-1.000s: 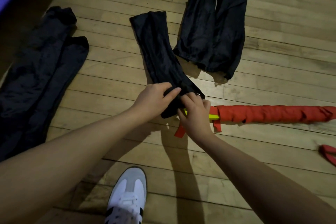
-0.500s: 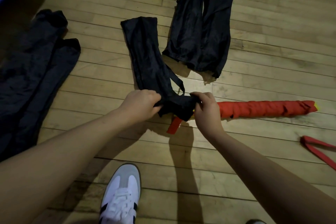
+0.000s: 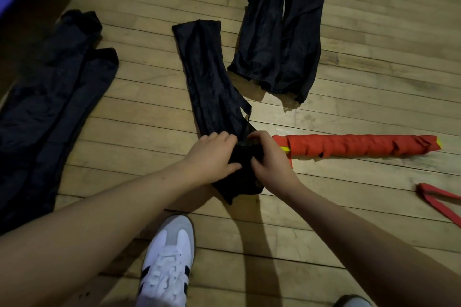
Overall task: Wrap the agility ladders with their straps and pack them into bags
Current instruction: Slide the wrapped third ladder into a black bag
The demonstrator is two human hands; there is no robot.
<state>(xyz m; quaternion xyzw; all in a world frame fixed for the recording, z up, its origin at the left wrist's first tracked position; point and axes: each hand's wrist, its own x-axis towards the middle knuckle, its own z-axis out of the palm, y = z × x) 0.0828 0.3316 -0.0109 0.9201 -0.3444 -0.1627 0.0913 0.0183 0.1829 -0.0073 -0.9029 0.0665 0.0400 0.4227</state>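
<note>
Wooden floor (image 3: 149, 119) (plank boards): both hands now grip the bag (image 3: 209, 82) mouth, fingers curled, pulled clear of the rolled ladder (image 3: 349, 148); left hand (image 3: 212, 154), right hand (image 3: 269, 159).

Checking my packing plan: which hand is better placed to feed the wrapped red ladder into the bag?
Right hand: the red ladder lies just beside it. The left hand grips the bag mouth's far side.

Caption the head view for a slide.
Both hands bunch a black bag's mouth beside the red wrapped ladder on the floor.

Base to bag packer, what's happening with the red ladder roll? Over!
Left hand and right hand both grip the long black fabric bag at its near end. Red strap-wrapped ladder roll not yet in the bag. Nothing blocking.
</note>
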